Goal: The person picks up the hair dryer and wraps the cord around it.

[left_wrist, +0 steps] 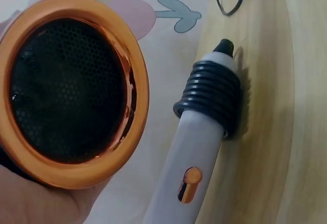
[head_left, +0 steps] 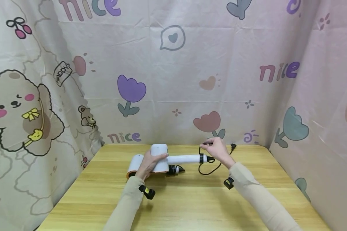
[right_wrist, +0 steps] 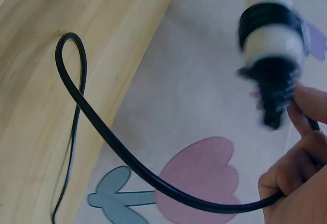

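Note:
Two white hair dryers are on the table. My left hand [head_left: 148,164] grips the head of the farther dryer [head_left: 159,163], whose white handle [head_left: 185,158] points right. In the left wrist view its copper-ringed round end [left_wrist: 138,96] faces the camera. Black cord is wound round the handle's end, and my right hand [head_left: 217,150] pinches the cord [right_wrist: 148,175] beside it; a loose length hangs down in a loop. The nearer dryer [head_left: 135,163] lies behind my left hand, its cord [left_wrist: 212,91] coiled tightly round its handle [left_wrist: 184,168].
A black plug [head_left: 233,146] lies near the table's back edge, right of my right hand. The wooden table [head_left: 185,205] meets a patterned curtain [head_left: 167,96] at the back and sides.

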Tool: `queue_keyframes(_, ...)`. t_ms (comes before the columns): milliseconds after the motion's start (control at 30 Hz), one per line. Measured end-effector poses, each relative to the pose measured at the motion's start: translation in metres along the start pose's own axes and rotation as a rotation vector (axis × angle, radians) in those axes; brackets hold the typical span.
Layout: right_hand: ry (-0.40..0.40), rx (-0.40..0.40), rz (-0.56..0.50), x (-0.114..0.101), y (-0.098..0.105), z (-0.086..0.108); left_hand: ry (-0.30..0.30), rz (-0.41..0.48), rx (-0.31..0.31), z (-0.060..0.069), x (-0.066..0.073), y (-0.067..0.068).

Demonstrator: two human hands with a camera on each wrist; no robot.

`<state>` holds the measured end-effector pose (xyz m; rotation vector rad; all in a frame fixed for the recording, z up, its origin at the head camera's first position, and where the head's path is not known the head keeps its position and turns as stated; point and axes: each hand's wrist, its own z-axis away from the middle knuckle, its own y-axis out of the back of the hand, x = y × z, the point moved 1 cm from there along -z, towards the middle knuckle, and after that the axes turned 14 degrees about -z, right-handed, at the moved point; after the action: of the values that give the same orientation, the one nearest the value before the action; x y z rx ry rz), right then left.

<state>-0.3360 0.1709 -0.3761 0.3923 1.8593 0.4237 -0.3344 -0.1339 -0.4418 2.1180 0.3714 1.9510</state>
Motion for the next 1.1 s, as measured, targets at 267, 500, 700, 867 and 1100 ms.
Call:
queue_keyframes(267,0.151,0.068,0.147,-0.012,-0.017,0.016,0.034,-0.057,0.079,0.002,-0.003,0.001)
queue_keyframes(500,0.168,0.084,0.107,-0.012,-0.028,0.024,0.038,-0.090,0.169,0.004,-0.002,0.006)
queue_keyframes(700,0.153,0.056,0.067,-0.009,-0.031,0.025,0.041,-0.088,0.242,0.002,0.003,0.005)
queue_keyframes(867,0.147,0.011,0.022,-0.007,-0.031,0.027,0.074,-0.039,0.263,0.003,0.004,0.005)
queue_keyframes(1100,0.175,-0.025,0.006,-0.007,-0.033,0.028,0.108,0.010,0.278,0.004,0.006,0.005)
